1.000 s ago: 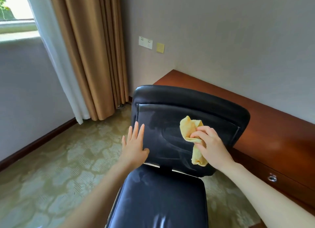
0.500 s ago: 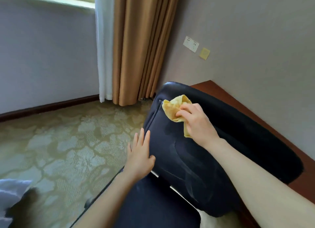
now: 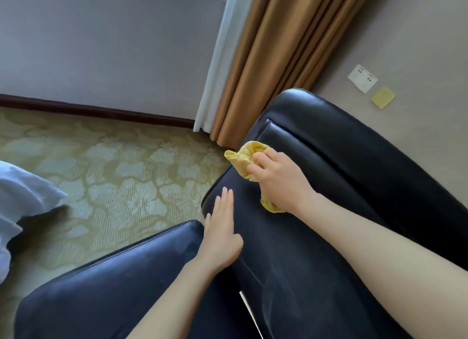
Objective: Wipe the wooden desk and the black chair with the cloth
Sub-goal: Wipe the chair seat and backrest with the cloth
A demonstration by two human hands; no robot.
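Observation:
The black leather chair (image 3: 342,166) fills the lower right of the head view, its backrest running up to the right and its seat (image 3: 106,293) at the bottom left. My right hand (image 3: 278,181) grips a bunched yellow cloth (image 3: 241,157) and presses it on the left part of the backrest's front face. My left hand (image 3: 221,227) lies flat with straight fingers against the backrest's lower left edge, just above the seat. The wooden desk is out of view.
Patterned green carpet (image 3: 114,176) covers the floor to the left. Tan and white curtains (image 3: 266,60) hang behind the chair. A wall socket (image 3: 362,78) and a yellow plate (image 3: 383,101) sit on the right wall. Pale blue fabric (image 3: 22,194) shows at the left edge.
My right hand has carried the cloth leftward across the backrest towards its left edge. The view has swung left and tilted, and the desk has left the frame. My left hand stays on the backrest.

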